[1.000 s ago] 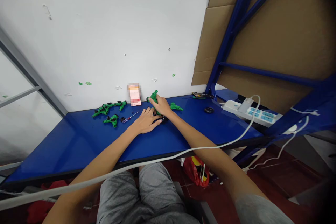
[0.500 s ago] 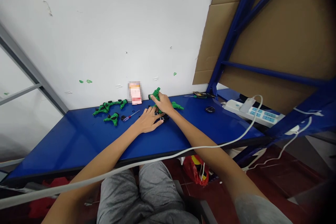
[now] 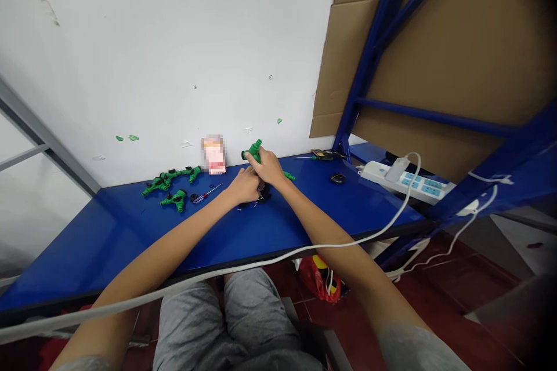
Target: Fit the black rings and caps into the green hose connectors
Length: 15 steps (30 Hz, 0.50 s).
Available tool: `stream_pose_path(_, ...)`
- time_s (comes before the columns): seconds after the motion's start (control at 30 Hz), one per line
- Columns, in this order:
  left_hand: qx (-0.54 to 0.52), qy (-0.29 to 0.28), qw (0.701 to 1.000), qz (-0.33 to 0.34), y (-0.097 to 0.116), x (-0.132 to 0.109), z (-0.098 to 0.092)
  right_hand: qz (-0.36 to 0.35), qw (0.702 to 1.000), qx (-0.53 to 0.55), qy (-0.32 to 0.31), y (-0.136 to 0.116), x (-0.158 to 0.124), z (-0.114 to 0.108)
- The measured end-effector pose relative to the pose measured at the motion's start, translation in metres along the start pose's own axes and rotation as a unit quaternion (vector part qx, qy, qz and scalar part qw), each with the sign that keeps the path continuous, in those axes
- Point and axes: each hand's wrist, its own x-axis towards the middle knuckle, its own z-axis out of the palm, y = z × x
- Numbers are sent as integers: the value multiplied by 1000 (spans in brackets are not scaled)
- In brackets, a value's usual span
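Left hand [image 3: 244, 184] now touching right hand [image 3: 267, 167], green connector [image 3: 254, 151] held, black parts [image 3: 259, 199] half-hidden

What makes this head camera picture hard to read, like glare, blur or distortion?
In the head view, the blue table top has soft glare, the pink packet is pixelated, the wide lens bends the blue shelf frame, and the right corners fall dark.

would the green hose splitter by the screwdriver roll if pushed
The green hose splitter probably won't roll, since its branching arms should steady it. It looks like stiff, light plastic and may slide on the glossy blue tabletop.
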Motion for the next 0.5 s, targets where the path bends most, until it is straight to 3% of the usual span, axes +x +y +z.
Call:
stream_pose_path(0.13, 8, -35, 999, 28, -5, 13, -6, 9, 1000, 6, 18, 5, 4, -11)
stream_pose_path(0.27, 32, -61, 998, 9, -5, 21, -5, 9, 999, 4, 32, 9, 6, -16)
stream_pose_path(0.5, -9, -27, 999, 25, -11, 19, -1, 14, 999, -5, 36, 11, 6, -18)
